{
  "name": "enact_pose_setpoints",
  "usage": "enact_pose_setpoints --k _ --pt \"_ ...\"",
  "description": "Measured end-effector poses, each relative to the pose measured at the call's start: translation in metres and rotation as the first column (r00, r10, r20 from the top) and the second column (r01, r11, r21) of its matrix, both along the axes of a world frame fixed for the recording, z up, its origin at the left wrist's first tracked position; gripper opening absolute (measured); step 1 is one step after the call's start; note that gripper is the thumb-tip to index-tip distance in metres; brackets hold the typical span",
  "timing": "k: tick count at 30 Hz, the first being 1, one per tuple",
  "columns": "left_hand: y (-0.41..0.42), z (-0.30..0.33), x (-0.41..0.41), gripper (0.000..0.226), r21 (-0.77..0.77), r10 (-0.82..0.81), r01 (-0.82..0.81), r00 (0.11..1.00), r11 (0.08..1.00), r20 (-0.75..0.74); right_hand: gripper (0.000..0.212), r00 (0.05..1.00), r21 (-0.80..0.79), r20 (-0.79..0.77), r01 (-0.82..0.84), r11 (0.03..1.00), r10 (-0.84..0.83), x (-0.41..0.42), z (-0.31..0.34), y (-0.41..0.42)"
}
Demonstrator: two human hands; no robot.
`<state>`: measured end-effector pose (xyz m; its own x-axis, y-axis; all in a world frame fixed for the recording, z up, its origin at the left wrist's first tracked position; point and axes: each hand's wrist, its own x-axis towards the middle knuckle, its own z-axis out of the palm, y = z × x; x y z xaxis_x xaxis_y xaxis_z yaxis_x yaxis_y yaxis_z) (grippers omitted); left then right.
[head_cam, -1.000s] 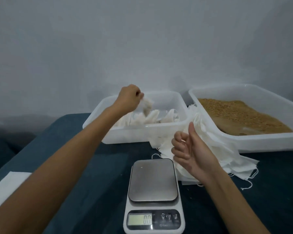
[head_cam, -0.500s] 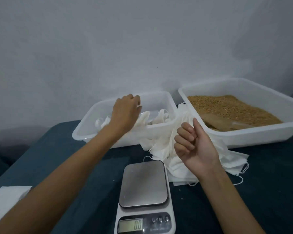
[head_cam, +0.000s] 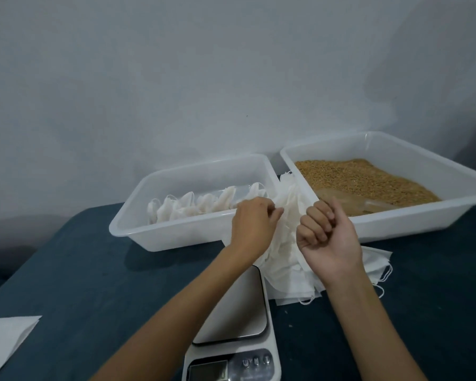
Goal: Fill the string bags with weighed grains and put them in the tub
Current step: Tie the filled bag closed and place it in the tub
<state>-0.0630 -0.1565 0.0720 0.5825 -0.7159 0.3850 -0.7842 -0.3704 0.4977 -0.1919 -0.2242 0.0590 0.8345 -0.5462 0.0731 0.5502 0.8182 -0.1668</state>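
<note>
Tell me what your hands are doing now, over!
Left hand reaching into the empty bags, fingers on one. Right hand curled, holding nothing. Filled bags sit in tub. Nothing blocking.

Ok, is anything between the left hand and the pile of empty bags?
Nothing visible. The left hand is already at the pile of empty bags between the two tubs, fingers reaching into its upper folds. The right hand hovers beside it, curled and holding nothing I can see.

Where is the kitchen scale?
In the head view, the scale sits bottom centre on the blue cloth, under the left forearm, beside the pile of empty bags.
</note>
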Motion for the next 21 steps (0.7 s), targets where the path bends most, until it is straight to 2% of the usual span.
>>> enact_pose_setpoints --k 4,7,10,13,15,16,18,21 --pt "-0.009 0.001 -0.008 0.022 -0.137 0.076 -0.071 0.996 0.988 0.035 0.054 1.000 -0.001 0.007 -0.004 1.000 0.004 -0.001 0.000 0.000" --pt "-0.009 0.004 -0.005 0.015 -0.245 -0.023 -0.007 0.993 0.969 -0.119 0.054 1.000 -0.003 0.005 -0.007 1.000 0.007 -0.001 0.000 0.001" --pt "-0.002 0.007 -0.003 0.018 -0.350 -0.167 0.047 0.931 0.936 -0.324 0.053 1.000 -0.012 -0.007 -0.003 1.000 0.003 -0.001 0.002 0.002" --pt "0.015 0.014 -0.002 0.018 -0.483 -0.206 -0.040 0.871 0.875 -0.446 0.052 0.999 -0.045 -0.031 0.023 0.999 -0.024 -0.002 0.005 0.004" --pt "0.036 0.017 0.003 0.019 -0.556 -0.247 -0.071 0.844 0.828 -0.476 0.051 0.995 -0.097 -0.069 0.060 0.993 -0.067 -0.002 0.006 0.005" --pt "0.049 0.017 0.004 0.020 -0.584 -0.289 -0.073 0.815 0.808 -0.502 0.050 0.991 -0.140 -0.095 0.077 0.987 -0.090 -0.001 0.007 0.006" --pt "0.074 0.014 0.006 0.021 -0.629 -0.405 -0.095 0.690 0.771 -0.601 0.047 0.978 -0.273 -0.158 0.089 0.958 -0.136 0.002 0.007 0.010" --pt "0.100 0.005 0.006 0.016 -0.668 -0.568 -0.182 0.397 0.722 -0.721 0.042 0.945 -0.552 -0.263 0.019 0.833 -0.196 0.009 0.007 0.022"
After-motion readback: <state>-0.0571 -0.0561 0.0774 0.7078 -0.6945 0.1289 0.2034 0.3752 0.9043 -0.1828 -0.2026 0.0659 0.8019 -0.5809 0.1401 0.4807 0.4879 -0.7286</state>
